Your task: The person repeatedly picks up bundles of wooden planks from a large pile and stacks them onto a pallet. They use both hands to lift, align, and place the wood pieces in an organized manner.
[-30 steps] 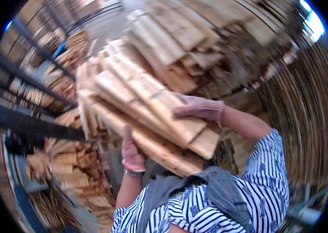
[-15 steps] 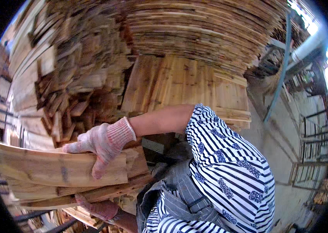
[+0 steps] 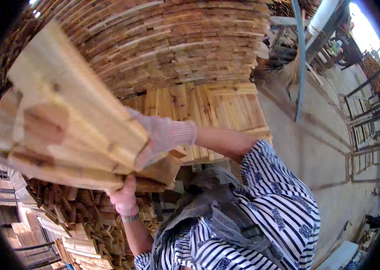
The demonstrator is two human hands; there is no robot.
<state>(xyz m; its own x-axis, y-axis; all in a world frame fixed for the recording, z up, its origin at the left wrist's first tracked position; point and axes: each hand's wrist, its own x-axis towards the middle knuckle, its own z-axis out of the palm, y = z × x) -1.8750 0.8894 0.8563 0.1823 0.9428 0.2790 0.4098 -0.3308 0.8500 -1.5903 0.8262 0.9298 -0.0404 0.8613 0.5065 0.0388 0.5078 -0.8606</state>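
Several pale wooden boards (image 3: 86, 123) are held up in a fanned bundle, their far ends spread toward the left and smeared by motion. My right hand (image 3: 154, 137), in a whitish-pink knit glove, grips the bundle near its close end, thumb over the top board. From below, my gloved left hand (image 3: 124, 196) clasps the lower edge of the boards; most of its fingers are hidden behind the wood. Beyond my right hand lies a low stack of flat boards (image 3: 226, 108), partly covered by the held ones.
A tall wall of stacked boards (image 3: 176, 45) rises behind. Loose wood pieces (image 3: 95, 216) lie heaped at the lower left. On the right are a concrete floor (image 3: 315, 157), a blue-grey pole (image 3: 301, 58), a broom (image 3: 291, 74) and black metal frames (image 3: 369, 123).
The boards have been lifted from the left side and swung up toward the stack, fanning apart. Both hands have risen with them, and the view has turned leftward objects lower.
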